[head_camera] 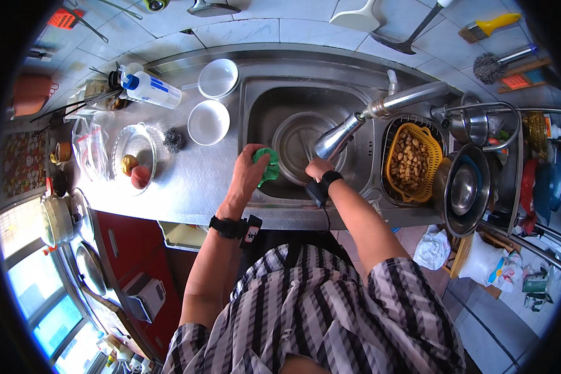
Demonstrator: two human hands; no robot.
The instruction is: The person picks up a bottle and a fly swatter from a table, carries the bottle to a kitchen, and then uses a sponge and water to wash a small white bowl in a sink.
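My left hand (250,167) grips a crumpled green cloth (267,167) over the left front edge of the steel sink (262,117). My right hand (319,169), fingers curled, is just below the chrome faucet head (332,142). Whether anything sits in its fingers is hidden. A thin stream of water (305,142) seems to run beside the faucet head. Under it, a round, shallow basin-like shape (285,126) shows at the sink's bottom. Two white bowls stand left of the sink, the nearer one (209,122) and the farther one (219,78).
On the steel counter (182,187) lie a steel-wool scourer (173,140), a clear dish (140,133) with two roundish items, and a white bottle (154,89). Right of the sink, a yellow basket (432,163) holds small brown pieces, beside stacked metal basins (484,191).
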